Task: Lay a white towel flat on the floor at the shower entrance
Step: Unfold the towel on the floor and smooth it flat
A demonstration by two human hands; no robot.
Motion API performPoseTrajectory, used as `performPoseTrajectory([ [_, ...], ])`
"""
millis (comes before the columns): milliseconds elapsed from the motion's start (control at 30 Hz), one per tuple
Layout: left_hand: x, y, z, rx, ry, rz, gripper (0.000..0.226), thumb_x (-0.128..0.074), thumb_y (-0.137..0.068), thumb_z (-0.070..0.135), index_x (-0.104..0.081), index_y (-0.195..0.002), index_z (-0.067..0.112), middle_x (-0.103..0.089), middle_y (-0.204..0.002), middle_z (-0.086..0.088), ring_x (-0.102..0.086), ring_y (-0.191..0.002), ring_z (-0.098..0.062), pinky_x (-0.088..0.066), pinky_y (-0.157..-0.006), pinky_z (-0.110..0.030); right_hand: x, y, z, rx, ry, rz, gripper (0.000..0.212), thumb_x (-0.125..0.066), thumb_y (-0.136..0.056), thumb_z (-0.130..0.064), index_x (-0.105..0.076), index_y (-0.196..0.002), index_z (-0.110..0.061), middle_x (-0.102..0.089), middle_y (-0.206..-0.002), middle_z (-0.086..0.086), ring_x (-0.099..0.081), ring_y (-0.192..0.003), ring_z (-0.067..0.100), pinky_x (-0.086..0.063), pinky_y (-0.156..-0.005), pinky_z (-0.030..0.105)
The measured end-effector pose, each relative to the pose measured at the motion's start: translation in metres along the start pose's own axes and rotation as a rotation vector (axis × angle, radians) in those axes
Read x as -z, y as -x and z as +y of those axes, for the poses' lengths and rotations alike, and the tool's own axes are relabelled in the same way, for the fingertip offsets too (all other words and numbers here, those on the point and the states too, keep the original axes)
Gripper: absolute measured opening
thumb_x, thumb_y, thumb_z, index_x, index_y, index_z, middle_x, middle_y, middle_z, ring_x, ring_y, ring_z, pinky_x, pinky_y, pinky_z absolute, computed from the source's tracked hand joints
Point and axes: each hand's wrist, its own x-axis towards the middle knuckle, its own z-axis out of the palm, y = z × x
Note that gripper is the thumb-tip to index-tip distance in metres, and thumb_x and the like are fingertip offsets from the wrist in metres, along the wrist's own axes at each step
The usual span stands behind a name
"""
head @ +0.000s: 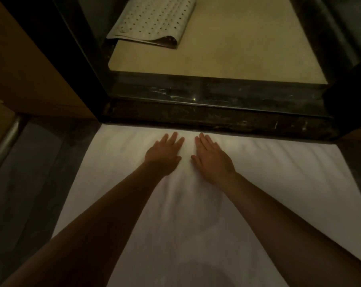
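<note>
The white towel (279, 172) is lying spread across the dark floor (30, 183) in the lower half of the frame, its far edge running right along the foot of the black stone step (217, 112) that marks the shower entrance. That placing is making sense for the task: anyone coming out over the step would be landing on cloth rather than on bare floor.

Both hands are resting palm down on the towel near that far edge, just beside each other at the centre of the frame, the left hand (165, 156) slightly to the left and the right hand (211, 160) slightly to the right. The grip of each is released, fingers lying straight and flat against the cloth and holding nothing. The flat palms are suggesting pressing or smoothing rather than carrying.

Faint ripples are showing in the cloth below the wrists and along the far edge, so the job is looking nearly done, with only flattening to finish. A likely next move would be sweeping the palms outward towards the towel's sides.

Beyond the step, the pale shower floor (237, 48) is filling the upper middle of the frame, and a perforated mat (152, 19) is lying partly folded on it at the upper left. A metal bar (3, 146) is crossing the left edge
</note>
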Motion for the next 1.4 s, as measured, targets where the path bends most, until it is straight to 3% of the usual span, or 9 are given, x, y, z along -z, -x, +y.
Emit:
performPoseTrajectory([
  [167, -0.002, 0.004, 0.042, -0.099, 0.041, 0.051, 0.06, -0.036, -0.098, 0.039, -0.009, -0.149, 0.026, -0.004, -0.158, 0.001, -0.006, -0.144, -0.019, -0.015, -0.114, -0.04, 0.011, 0.031, 0.045, -0.167, 0.054, 0.005, 0.063, -0.025, -0.099, -0.043, -0.003, -0.151, -0.013, 0.0, -0.159, 0.008, 0.001, -0.146, 0.02, -0.008, -0.118, 0.035],
  [433, 0.002, -0.006, 0.062, 0.007, 0.068, 0.002, 0.071, -0.055, -0.087, 0.048, -0.02, -0.147, 0.03, -0.015, -0.157, 0.001, -0.018, -0.142, -0.021, -0.031, -0.109, -0.045, 0.023, 0.028, 0.078, -0.122, 0.006, -0.071, 0.059, -0.03, -0.099, -0.043, -0.007, -0.151, -0.024, 0.0, -0.16, 0.001, -0.001, -0.146, 0.019, -0.021, -0.113, 0.04],
  [600, 0.008, -0.011, 0.094, 0.091, 0.061, 0.077, 0.058, -0.052, -0.091, 0.042, -0.033, -0.142, 0.024, -0.028, -0.153, -0.002, -0.032, -0.136, -0.022, -0.036, -0.104, -0.041, 0.03, 0.035, 0.093, -0.097, -0.049, -0.036, 0.057, -0.03, -0.1, -0.041, -0.015, -0.15, -0.02, -0.006, -0.159, 0.004, -0.006, -0.146, 0.02, -0.021, -0.114, 0.04],
  [700, 0.002, -0.016, 0.132, -0.055, 0.12, 0.122, 0.055, -0.048, -0.093, 0.037, -0.029, -0.144, 0.027, -0.024, -0.155, 0.001, -0.024, -0.14, -0.019, -0.03, -0.108, -0.04, 0.026, 0.052, 0.117, -0.229, -0.001, 0.075, 0.058, -0.026, -0.1, -0.042, -0.015, -0.15, -0.016, -0.01, -0.159, 0.008, -0.008, -0.146, 0.023, -0.017, -0.117, 0.038],
  [800, -0.009, -0.023, 0.169, -0.166, 0.113, 0.059, 0.057, -0.043, -0.095, 0.039, -0.021, -0.147, 0.029, -0.015, -0.157, 0.002, -0.015, -0.143, -0.019, -0.026, -0.111, -0.041, 0.022, 0.065, 0.142, -0.276, 0.02, 0.035, 0.058, -0.023, -0.1, -0.044, -0.01, -0.15, -0.019, -0.005, -0.159, 0.008, -0.006, -0.146, 0.025, -0.017, -0.116, 0.04],
  [1033, -0.02, -0.034, 0.188, -0.102, 0.009, -0.016, 0.059, -0.037, -0.097, 0.041, -0.01, -0.148, 0.031, -0.003, -0.158, 0.003, -0.005, -0.144, -0.02, -0.023, -0.112, -0.044, 0.025, 0.066, 0.165, -0.191, -0.004, 0.006, 0.055, -0.024, -0.101, -0.039, -0.004, -0.15, -0.024, 0.003, -0.159, 0.005, 0.002, -0.146, 0.022, -0.008, -0.119, 0.04],
  [1133, -0.011, -0.034, 0.2, -0.055, 0.021, 0.006, 0.054, -0.036, -0.097, 0.04, -0.02, -0.147, 0.026, -0.013, -0.157, 0.0, -0.015, -0.143, -0.021, -0.028, -0.109, -0.043, 0.031, 0.07, 0.174, -0.173, -0.137, 0.018, 0.052, -0.025, -0.101, -0.038, -0.014, -0.15, -0.022, -0.006, -0.159, 0.003, -0.003, -0.146, 0.019, -0.012, -0.118, 0.039],
  [1233, -0.009, -0.034, 0.226, -0.054, 0.071, 0.124, 0.052, -0.037, -0.097, 0.038, -0.029, -0.144, 0.019, -0.024, -0.154, -0.004, -0.025, -0.14, -0.021, -0.031, -0.108, -0.04, 0.032, 0.084, 0.199, -0.269, -0.148, 0.174, 0.051, -0.026, -0.101, -0.036, -0.021, -0.148, -0.016, -0.016, -0.158, 0.004, -0.01, -0.145, 0.018, -0.016, -0.118, 0.038],
  [1400, -0.024, -0.038, 0.291, -0.219, 0.089, -0.007, 0.063, -0.037, -0.096, 0.046, -0.012, -0.149, 0.023, -0.002, -0.158, -0.004, -0.002, -0.145, -0.023, -0.015, -0.114, -0.042, 0.024, 0.106, 0.258, -0.361, -0.079, 0.09, 0.055, -0.022, -0.101, -0.037, -0.007, -0.15, -0.016, -0.003, -0.159, 0.005, -0.002, -0.146, 0.019, -0.006, -0.117, 0.036],
])
